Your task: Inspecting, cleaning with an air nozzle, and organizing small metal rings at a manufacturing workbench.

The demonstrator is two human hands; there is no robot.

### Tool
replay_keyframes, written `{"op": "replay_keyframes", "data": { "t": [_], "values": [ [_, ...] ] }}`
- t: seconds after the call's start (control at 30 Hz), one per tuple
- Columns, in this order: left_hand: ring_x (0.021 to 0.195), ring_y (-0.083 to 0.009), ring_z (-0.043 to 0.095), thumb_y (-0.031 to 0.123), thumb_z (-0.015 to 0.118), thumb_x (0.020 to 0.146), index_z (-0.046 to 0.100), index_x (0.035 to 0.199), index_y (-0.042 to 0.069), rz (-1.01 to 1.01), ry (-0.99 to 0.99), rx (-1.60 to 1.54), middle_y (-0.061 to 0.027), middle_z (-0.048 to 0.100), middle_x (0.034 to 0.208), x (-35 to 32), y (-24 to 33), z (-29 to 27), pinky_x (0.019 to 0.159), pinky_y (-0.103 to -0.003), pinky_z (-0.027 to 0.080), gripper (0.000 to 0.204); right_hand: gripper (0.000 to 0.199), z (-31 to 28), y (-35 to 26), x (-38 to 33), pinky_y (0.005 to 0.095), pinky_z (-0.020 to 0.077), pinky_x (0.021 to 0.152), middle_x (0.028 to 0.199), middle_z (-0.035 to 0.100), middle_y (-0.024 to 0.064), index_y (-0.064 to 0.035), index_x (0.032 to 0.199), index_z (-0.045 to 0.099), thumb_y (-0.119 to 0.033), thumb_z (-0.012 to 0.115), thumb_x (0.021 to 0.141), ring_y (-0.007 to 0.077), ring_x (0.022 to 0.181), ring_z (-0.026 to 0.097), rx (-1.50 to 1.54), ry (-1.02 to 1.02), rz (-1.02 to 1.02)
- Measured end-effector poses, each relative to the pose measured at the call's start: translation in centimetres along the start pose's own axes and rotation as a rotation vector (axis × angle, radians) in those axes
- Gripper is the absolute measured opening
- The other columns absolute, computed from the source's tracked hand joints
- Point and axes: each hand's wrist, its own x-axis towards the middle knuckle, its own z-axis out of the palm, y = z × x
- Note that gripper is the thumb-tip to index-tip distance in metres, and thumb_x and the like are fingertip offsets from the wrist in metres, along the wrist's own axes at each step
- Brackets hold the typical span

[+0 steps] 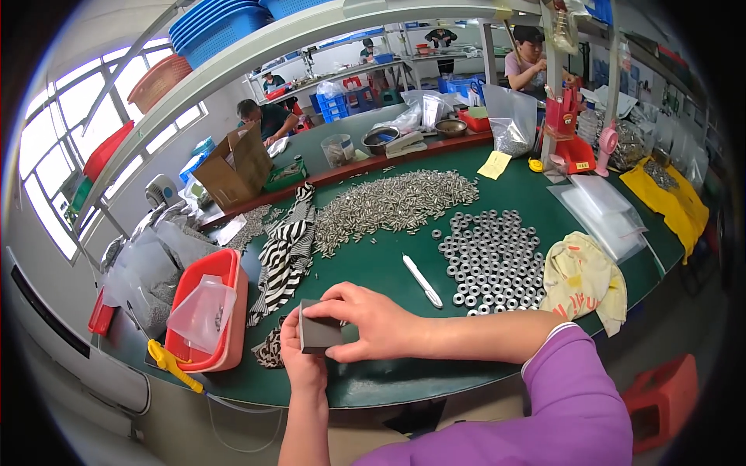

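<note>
Near the front edge of the green table, I hold a dark grey rectangular block [318, 334] with both hands. My left hand [299, 359] grips its left side, the fingers partly hidden behind it. From the right, my right hand [381, 322] reaches over, fingers on its top edge and thumb low on its near face. Beyond them lies a white pen-like tool [422, 281]. Many metal rings [493, 264] are spread flat to the right of it. Farther back is a wide heap of small metal pins [396, 203]. A leopard-print cloth [270, 349] lies just left of my left hand.
Left stand a red tub [242, 287] holding a plastic bag and a yellow air gun [167, 361]. A striped cloth [284, 252] lies beside the pin heap. A cream cloth [587, 283] and clear plastic bags [600, 210] lie right. Shelf posts rise behind; other people work farther off.
</note>
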Motion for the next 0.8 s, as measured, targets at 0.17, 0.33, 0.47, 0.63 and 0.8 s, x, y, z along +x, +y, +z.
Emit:
{"op": "replay_keyframes", "data": {
  "t": [0.17,0.33,0.47,0.63,0.8],
  "values": [
    [0.095,-0.0158,0.059,0.004,0.063,0.082,0.041,0.121,0.001,0.007,-0.077,0.057,-0.0096,0.059,0.107,-0.1,0.1,0.2,0.079,-0.026,0.051,0.044,0.057,-0.9,2.3,0.5,0.0362,0.045,0.087,0.109,0.05,0.0124,-0.0127,0.121,0.053,-0.027,0.07,0.068,0.028,0.102,0.052,-0.009,0.062,0.124],
    [0.096,-0.0161,0.059,0.006,0.065,0.08,0.043,0.119,0.0,0.033,-0.001,0.02,-0.0094,0.057,0.11,0.0,0.3,-0.2,0.082,-0.028,0.05,0.046,0.058,0.1,0.0,0.5,0.0366,0.0448,0.087,0.108,0.05,0.013,-0.0123,0.12,0.054,-0.024,0.071,0.066,0.0288,0.101,0.053,0.038,0.005,0.041],
    [0.094,-0.0176,0.06,0.002,0.063,0.079,0.04,0.122,0.0,-0.026,-0.075,0.053,-0.0111,0.057,0.11,-0.2,0.1,-0.9,0.081,-0.03,0.051,0.049,0.058,-0.5,2.4,0.8,0.0363,0.0448,0.088,0.11,0.051,0.0138,-0.0119,0.12,0.054,-0.025,0.071,0.067,0.0279,0.102,0.053,-0.014,0.092,0.096],
    [0.098,-0.018,0.059,0.002,0.064,0.077,0.041,0.119,0.0,-0.011,0.052,0.068,-0.0111,0.058,0.108,0.0,0.6,-0.2,0.083,-0.03,0.051,0.048,0.058,0.4,1.1,0.6,0.0365,0.0453,0.086,0.108,0.05,0.0137,-0.0123,0.12,0.052,-0.024,0.071,0.067,0.0289,0.098,0.054,0.046,-0.013,0.01],
    [0.098,-0.0175,0.059,0.005,0.064,0.08,0.04,0.123,0.001,-0.035,-0.045,0.071,-0.0105,0.058,0.108,0.2,0.0,0.3,0.081,-0.029,0.051,0.049,0.059,-0.3,2.9,0.3,0.0364,0.0457,0.085,0.108,0.049,0.0138,-0.0132,0.12,0.052,-0.026,0.071,0.066,0.0296,0.098,0.053,-0.002,0.083,0.106]
  ]
}}
